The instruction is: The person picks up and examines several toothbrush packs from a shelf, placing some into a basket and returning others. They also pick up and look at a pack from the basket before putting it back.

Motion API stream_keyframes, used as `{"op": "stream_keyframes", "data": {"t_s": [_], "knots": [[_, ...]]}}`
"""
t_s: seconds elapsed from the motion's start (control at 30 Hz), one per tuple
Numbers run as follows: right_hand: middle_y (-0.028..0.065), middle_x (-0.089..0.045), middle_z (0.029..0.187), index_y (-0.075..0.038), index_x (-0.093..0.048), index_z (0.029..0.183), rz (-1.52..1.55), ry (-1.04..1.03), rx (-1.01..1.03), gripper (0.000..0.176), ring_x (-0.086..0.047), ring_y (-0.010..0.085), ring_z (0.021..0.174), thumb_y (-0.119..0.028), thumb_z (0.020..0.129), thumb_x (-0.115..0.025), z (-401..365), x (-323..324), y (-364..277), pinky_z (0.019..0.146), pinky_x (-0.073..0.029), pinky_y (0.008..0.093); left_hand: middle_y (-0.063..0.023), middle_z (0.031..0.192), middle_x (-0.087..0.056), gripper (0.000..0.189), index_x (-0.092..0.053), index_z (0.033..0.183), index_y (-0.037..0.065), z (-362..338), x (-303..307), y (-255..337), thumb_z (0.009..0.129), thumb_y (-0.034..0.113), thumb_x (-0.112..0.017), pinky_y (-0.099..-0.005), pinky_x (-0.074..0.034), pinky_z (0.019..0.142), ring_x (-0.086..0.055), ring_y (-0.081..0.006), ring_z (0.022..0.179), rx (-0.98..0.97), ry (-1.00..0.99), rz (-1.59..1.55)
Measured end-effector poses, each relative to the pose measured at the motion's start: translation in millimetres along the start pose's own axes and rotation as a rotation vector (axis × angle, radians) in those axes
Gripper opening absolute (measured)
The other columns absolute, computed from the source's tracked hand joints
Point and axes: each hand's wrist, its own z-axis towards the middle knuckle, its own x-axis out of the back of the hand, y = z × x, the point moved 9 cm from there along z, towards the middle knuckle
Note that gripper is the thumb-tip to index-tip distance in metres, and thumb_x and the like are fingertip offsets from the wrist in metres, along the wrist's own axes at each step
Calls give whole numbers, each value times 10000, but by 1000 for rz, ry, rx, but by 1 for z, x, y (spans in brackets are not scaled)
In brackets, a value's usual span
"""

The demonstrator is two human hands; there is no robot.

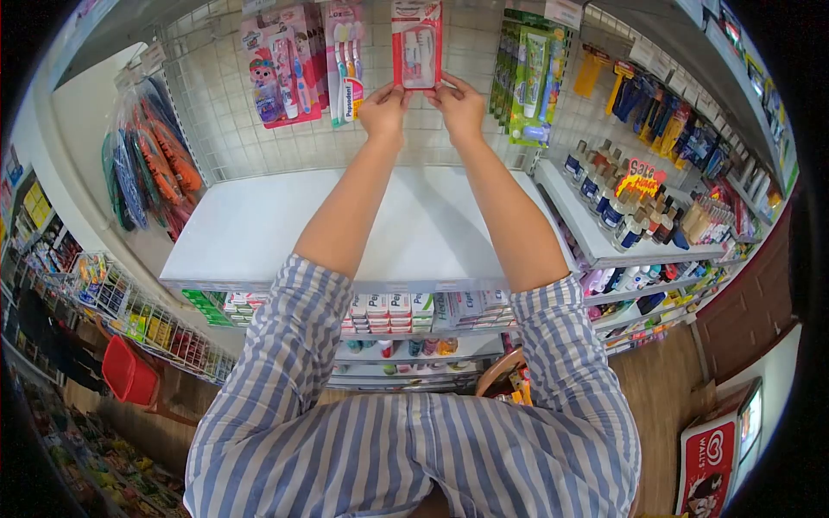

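Observation:
My left hand (385,114) pinches the lower left corner of a red-edged blister pack (419,53), and my right hand (458,107) pinches its lower right corner. The pack is upright against the wire grid wall, with small pale items under its clear plastic; their kind is hard to make out. Left of it hang a Pepsodent toothbrush pack (345,56) and a pink toothbrush-and-toothpaste pack (285,73) with a cartoon figure. To the right hang green toothpaste-and-toothbrush packs (531,82). Any hook behind the held pack is hidden.
Below my arms is a white shelf (250,220), with toothpaste boxes (389,306) underneath. Perfume bottles (617,211) stand at right beside a sale sign (641,179). Razors (620,82) hang above them. At left are bagged hanging goods (154,155) and a red basket (129,371).

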Motion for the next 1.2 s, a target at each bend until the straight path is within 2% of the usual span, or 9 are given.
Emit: {"op": "stream_keyframes", "data": {"t_s": [0.23, 0.37, 0.53, 0.6, 0.67, 0.8, 0.97, 1.07, 1.2], "knots": [[142, -680, 875, 87, -567, 1203, 7, -5, -54, 322, -696, 196, 777, -12, 897, -577, -9, 0, -9, 652, -573, 268, -171, 1077, -599, 319, -507, 1170, -140, -6, -2, -4, 906, 14, -597, -274, -539, 900, -627, -254, 990, 69, -34, -66], [197, -628, 1058, 88, -499, 1275, -12, 29, -196, 392, -700, 259, 805, -2, 897, -554, -25, 12, -2, 667, -581, 300, -181, 1116, -589, 305, -484, 1191, -114, -21, -3, -10, 923, 13, -557, -286, -528, 925, -608, -286, 1052, 252, -131, -95], [237, -565, 1184, 92, -430, 1330, -69, 86, -249, 455, -692, 315, 868, 10, 895, -531, -56, 40, -22, 715, -589, 340, -206, 1220, -549, 355, -432, 1236, -113, -68, 0, 7, 917, -5, -546, -302, -520, 941, -576, -298, 1137, 371, -155, -80], [220, -523, 1264, 63, -396, 1371, -14, 95, -236, 475, -643, 307, 1026, -42, 933, -548, -74, 51, -40, 845, -563, 357, -222, 1289, -508, 407, -399, 1283, -108, -93, -2, 17, 927, 20, -547, -313, -508, 964, -550, -294, 1184, 360, -218, -142], [226, -552, 1215, 78, -408, 1349, 12, 125, -191, 473, -655, 315, 994, -28, 912, -554, -106, 61, -75, 824, -571, 354, -227, 1304, -496, 418, -389, 1298, -108, -128, -8, 27, 937, 40, -540, -318, -502, 974, -541, -290, 1197, 362, -302, -134], [224, -597, 1139, 98, -460, 1271, 142, 200, -127, 408, -667, 316, 962, -38, 900, -564, -205, 91, -121, 804, -580, 352, -207, 1266, -542, 393, -434, 1292, -91, -222, -15, 35, 961, 97, -531, -318, -497, 975, -564, -264, 1173, 405, -474, -122], [106, -641, 983, 16, -595, 1114, 127, 517, -356, 270, -650, 193, 815, -148, 903, -634, -402, 157, -96, 732, -556, 314, -128, 1064, -656, 304, -570, 1162, -51, -385, 46, -49, 955, 171, -577, -274, -510, 891, -642, -222, 1015, 886, -647, 63], [74, -640, 939, -12, -629, 1028, 208, 835, -628, 193, -628, 172, 784, -157, 901, -643, -543, 207, -58, 724, -549, 305, -128, 1055, -653, 283, -576, 1133, -52, -484, 129, -138, 935, 148, -605, -269, -520, 871, -645, -221, 1005, 1240, -503, 57], [76, -644, 910, -13, -618, 975, 191, 1206, -713, 131, -649, 176, 814, -129, 914, -610, -702, 257, -35, 727, -555, 294, -154, 1063, -640, 277, -571, 1129, -67, -580, 210, -194, 920, 111, -613, -283, -518, 914, -645, -259, 1006, 1496, -379, 189]]}}
